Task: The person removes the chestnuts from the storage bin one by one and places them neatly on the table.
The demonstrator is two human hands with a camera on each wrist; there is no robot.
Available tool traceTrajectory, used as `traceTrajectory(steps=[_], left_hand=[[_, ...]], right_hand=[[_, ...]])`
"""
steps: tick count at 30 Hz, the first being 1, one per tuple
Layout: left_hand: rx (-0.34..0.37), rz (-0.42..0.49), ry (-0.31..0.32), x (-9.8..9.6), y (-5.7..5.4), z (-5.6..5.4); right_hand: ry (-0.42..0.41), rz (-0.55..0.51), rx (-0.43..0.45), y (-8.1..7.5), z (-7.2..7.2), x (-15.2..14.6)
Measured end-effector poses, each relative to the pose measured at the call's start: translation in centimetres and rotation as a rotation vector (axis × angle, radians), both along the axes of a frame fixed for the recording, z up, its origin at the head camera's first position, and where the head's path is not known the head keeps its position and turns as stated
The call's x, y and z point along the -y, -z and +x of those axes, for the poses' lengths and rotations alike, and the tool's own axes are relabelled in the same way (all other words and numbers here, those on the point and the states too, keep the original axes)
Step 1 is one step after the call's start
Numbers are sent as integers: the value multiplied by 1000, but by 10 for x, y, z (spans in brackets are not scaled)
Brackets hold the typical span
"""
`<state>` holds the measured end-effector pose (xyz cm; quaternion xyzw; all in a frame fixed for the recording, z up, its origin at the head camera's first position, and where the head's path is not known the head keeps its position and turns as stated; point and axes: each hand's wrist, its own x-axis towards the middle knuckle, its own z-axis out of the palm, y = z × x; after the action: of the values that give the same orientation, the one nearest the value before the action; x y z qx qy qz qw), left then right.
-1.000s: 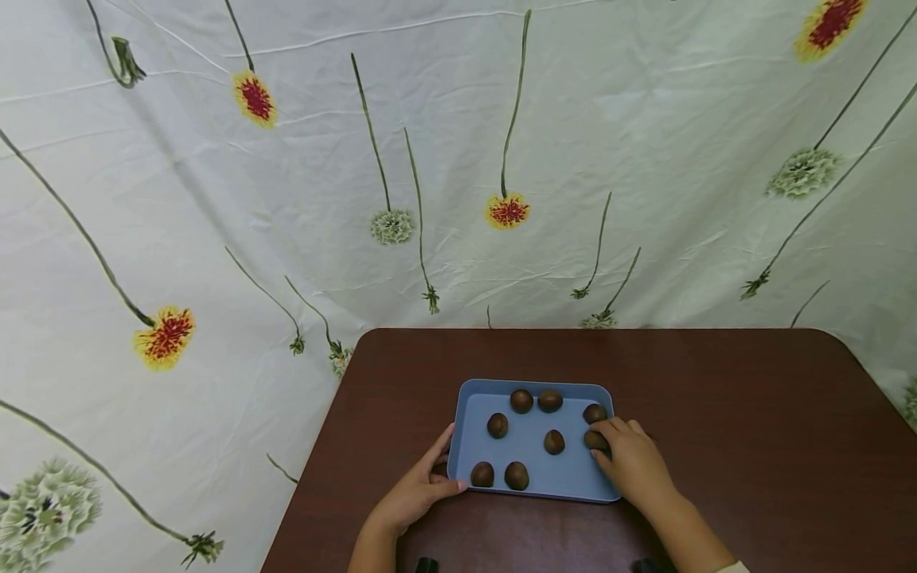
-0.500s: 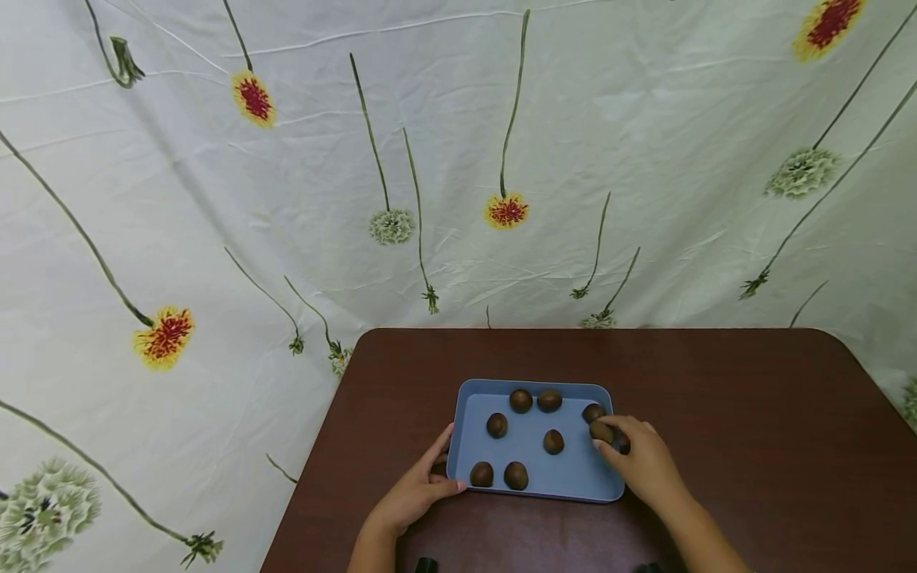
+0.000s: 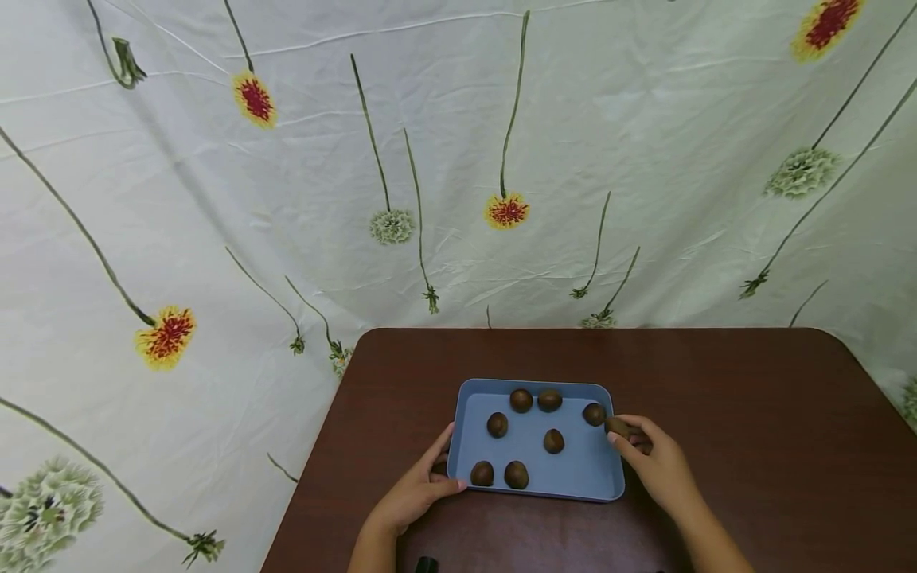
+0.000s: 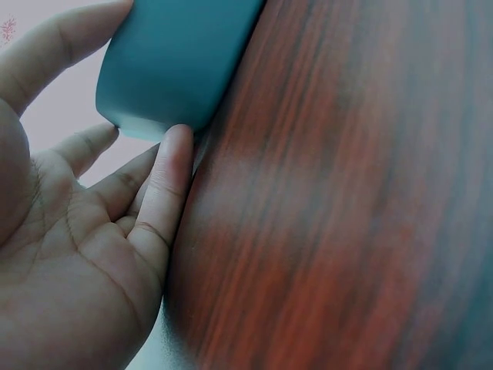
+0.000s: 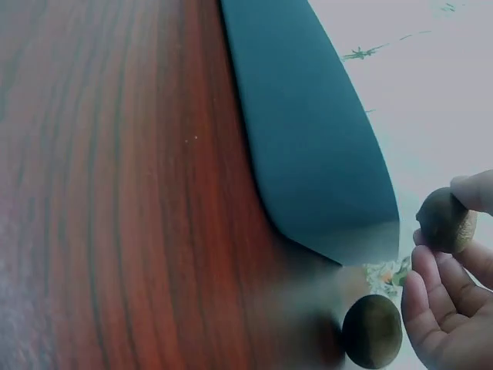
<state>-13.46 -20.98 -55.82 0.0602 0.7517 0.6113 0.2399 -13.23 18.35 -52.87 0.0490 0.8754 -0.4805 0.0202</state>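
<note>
A shallow blue tray (image 3: pixel 573 477) lies on the dark wooden table (image 3: pixel 752 414), with several brown chestnuts (image 3: pixel 517 475) spread over its bottom. At its right rim my right hand (image 3: pixel 662 465) pinches another chestnut (image 5: pixel 447 220) between thumb and fingers, raised about rim height. Below this hand, in the right wrist view, a second chestnut (image 5: pixel 372 333) sits on the table just outside the tray's end; the hand hides it in the head view. My left hand (image 3: pixel 415 495) rests against the tray's near left corner, index finger along the left side, thumb at the near rim.
A white cloth (image 3: pixel 322 175) printed with flowers hangs behind and to the left of the table. A small dark object (image 3: pixel 426 565) shows at the bottom edge of the head view, close to my left forearm.
My right hand has lifted the chestnut from inside the tray's right end and moved it right, to the rim. The left hand, the tray and the other chestnuts look unmoved.
</note>
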Motion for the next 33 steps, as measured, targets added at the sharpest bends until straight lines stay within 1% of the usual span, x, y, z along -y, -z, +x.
traceTrajectory(steps=[8, 14, 21, 24, 28, 31, 33], left_hand=[[0, -4, -1, 0, 1, -1], [1, -4, -2, 0, 1, -1], [-3, -16, -1, 1, 1, -1], [-5, -16, 0, 1, 1, -1], [-8, -17, 0, 1, 1, -1], [-10, -20, -1, 1, 1, -1], [-12, -18, -1, 1, 2, -1]], right_hand=[[50, -76, -15, -3, 5, -13], [63, -40, -48, -3, 8, -25], [59, -67, -118, 2, 12, -40], [66, -53, -87, 3, 14, -48], [75, -59, 16, 5, 16, -57], [68, -34, 75, 6, 17, -62], [61, -4, 87, 8, 17, -64]])
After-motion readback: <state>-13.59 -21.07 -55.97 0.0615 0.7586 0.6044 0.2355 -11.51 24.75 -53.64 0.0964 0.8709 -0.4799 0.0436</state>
